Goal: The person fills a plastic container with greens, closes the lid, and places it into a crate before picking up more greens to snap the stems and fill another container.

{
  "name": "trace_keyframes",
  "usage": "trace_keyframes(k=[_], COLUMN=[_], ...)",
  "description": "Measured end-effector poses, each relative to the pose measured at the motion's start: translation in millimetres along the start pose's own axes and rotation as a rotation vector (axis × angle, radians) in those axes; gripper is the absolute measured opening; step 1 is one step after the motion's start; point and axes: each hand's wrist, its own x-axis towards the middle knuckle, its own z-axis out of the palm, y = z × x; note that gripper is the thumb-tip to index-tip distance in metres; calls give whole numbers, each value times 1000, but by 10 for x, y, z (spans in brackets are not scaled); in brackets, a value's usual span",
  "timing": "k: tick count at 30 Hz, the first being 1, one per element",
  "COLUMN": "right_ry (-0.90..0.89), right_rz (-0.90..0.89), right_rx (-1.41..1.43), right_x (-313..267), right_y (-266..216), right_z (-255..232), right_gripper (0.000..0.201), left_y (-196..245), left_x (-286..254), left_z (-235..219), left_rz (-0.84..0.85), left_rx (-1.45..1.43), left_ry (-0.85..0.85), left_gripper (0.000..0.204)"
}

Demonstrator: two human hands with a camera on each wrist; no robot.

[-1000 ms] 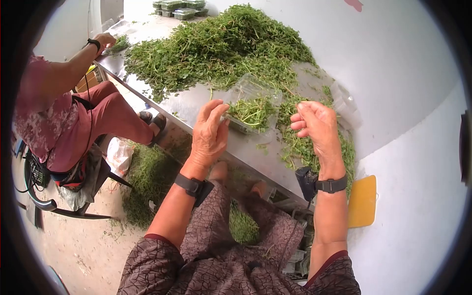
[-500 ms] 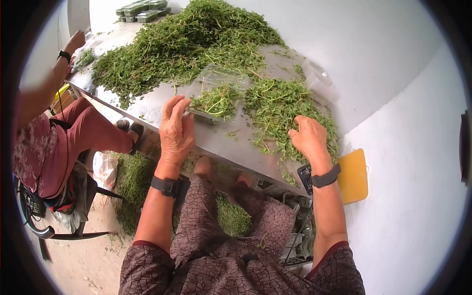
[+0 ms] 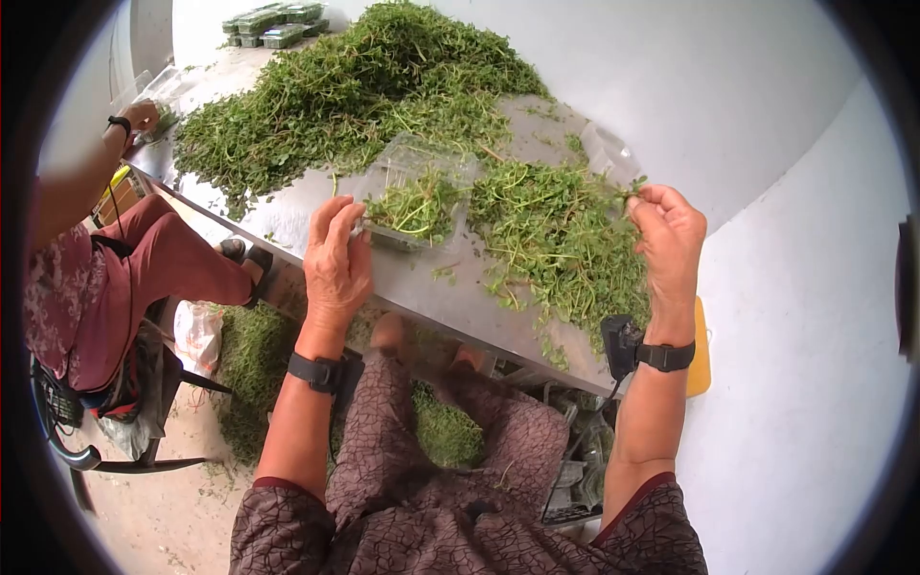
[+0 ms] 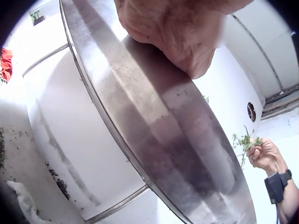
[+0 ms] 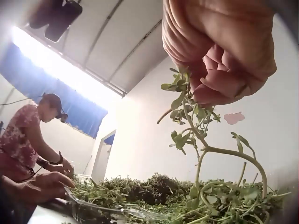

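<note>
My right hand [image 3: 673, 240] pinches a leafy green sprig [image 3: 632, 188] between thumb and fingertips, raised over the right side of a loose heap of greens [image 3: 556, 230]. The right wrist view shows its forked stem [image 5: 208, 148] hanging down toward the heap. My left hand [image 3: 335, 264] grips the near-left edge of a clear plastic clamshell box [image 3: 460, 196], its lid tipped back. Cut greens [image 3: 417, 206] lie inside the box. From the left wrist, my hand [image 4: 173, 28] hides its own fingertips above the metal tabletop [image 4: 154, 112].
Behind the box rises a large mound of greens [image 3: 355, 86]. Packed clamshells [image 3: 278, 21] are stacked at the far left. Empty-looking clear containers [image 3: 609, 153] stand by the wall. Another person's arm [image 3: 86, 158] works at the table's left end. Greens [image 3: 254, 374] also lie on the floor.
My right hand dipped to the right heap, then rose and moved right with a sprig. My left hand stayed at the box edge. The view shifted between the first two frames.
</note>
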Motion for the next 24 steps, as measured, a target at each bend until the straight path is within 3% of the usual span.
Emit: trace_keyframes(k=[2, 12, 14, 17, 22, 24], right_ry=[-14, -150, -342, -375, -280, -258], right_rz=[27, -58, -35, 56, 78, 25], right_rx=[217, 520, 490, 316, 202, -57], right_x=[27, 66, 13, -131, -172, -200], right_y=[-138, -607, -501, -347, -40, 122], right_z=[36, 831, 1042, 1123, 811, 697], right_gripper=[18, 17, 19, 22, 23, 24], left_y=[0, 39, 34, 58, 85, 48], left_x=[2, 3, -4, 16, 10, 0], left_z=[4, 1, -5, -7, -11, 0], left_rz=[-2, -39, -31, -18, -33, -29], left_rx=[-6, -67, -46, -78, -76, -40], left_ry=[5, 25, 5, 28, 16, 21], left_gripper=[37, 37, 37, 38, 39, 36])
